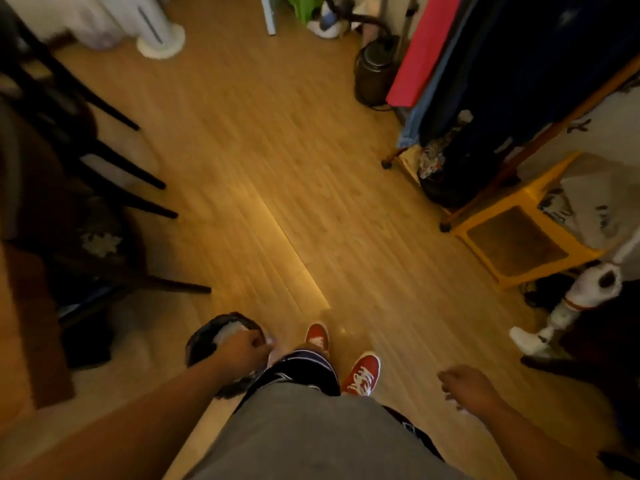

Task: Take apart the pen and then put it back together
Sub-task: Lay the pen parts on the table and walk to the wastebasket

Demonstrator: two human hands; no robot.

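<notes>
The view is blurred and I cannot make out a pen for certain. My left hand [242,349] is at the lower left, curled into a fist above a dark round bin [204,336]. A small pale blur shows at its fingertips, too smeared to name. My right hand [467,386] hangs at the lower right over the floor with its fingers curled inward. A faint pale speck sits under them, and I cannot tell whether it is held. I am standing, with red shoes [362,374] on the wooden floor.
Black chair legs [114,161] stand at the left. A clothes rack with red and dark garments [485,64] and a yellow stool [519,244] fill the right. A white fan base [161,43] and a dark canister [374,74] stand at the back. Wooden floor [277,168] spans the middle.
</notes>
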